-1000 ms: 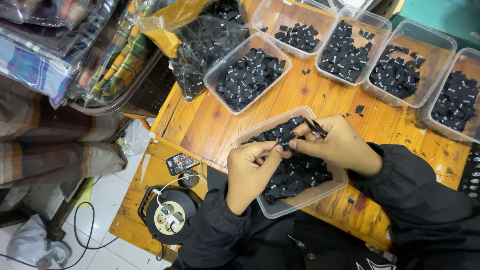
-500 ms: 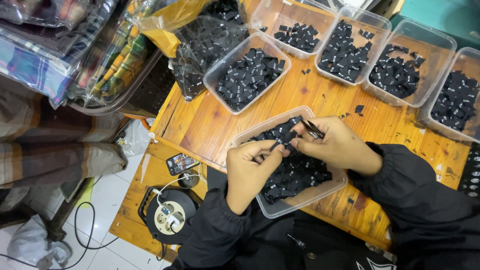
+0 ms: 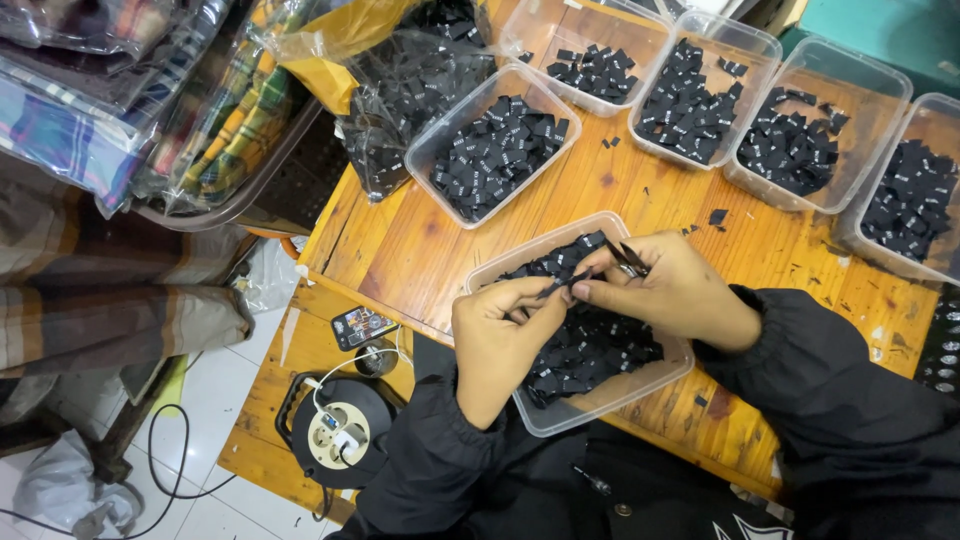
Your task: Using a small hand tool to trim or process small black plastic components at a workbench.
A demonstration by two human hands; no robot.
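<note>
while both hands meet over the near tub, a black label is pinched between them.
left hand nips one end of the label, right hand the other, small snips tucked in its fingers. below, a clear tub of black labels on the wooden table; five more tubs well beyond.

Small black label, pinched above tub

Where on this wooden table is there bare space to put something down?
Bare wood lies left of the near tub, between it, the table's left edge and the tub behind. A narrower strip runs right of the right hand, below the far tubs. The back row is packed tight.
</note>
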